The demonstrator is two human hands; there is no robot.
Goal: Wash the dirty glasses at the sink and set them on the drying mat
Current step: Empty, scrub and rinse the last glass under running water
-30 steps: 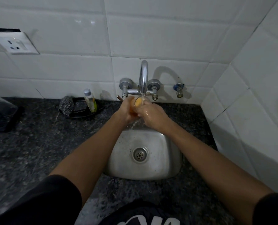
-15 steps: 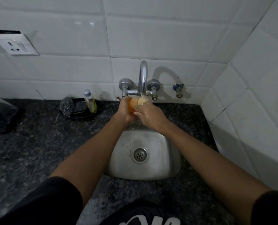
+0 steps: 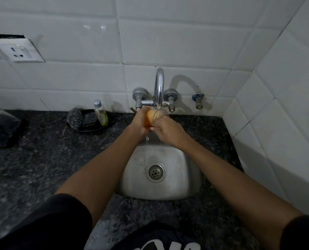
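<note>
Head camera looks down on a small steel sink (image 3: 161, 188) set into a dark speckled stone counter (image 3: 42, 159), with white wall tiles behind. Both hands meet under the spout of the chrome tap (image 3: 158, 87), from which a thin stream of water falls. The glass (image 3: 160, 113) is held between them right beneath the spout, above the back edge of the basin, tipped so its clear rim shows toward the right. The left hand (image 3: 138, 126) has its fingers curled around an orange-yellow sponge (image 3: 149, 118), which is pressed against the glass. The right hand (image 3: 168, 129) grips the glass from the near side, fingers wrapped under it and mostly hidden; water drips from below the hands into the basin. Left of the tap, against the wall, a dark dish (image 3: 92, 124) holds a steel scrubber (image 3: 74, 117) and a small bottle (image 3: 100, 112) of yellowish liquid. A wall socket (image 3: 18, 51) sits at upper left, and a dark crumpled item (image 3: 2, 127) lies at the counter's far left edge
</note>
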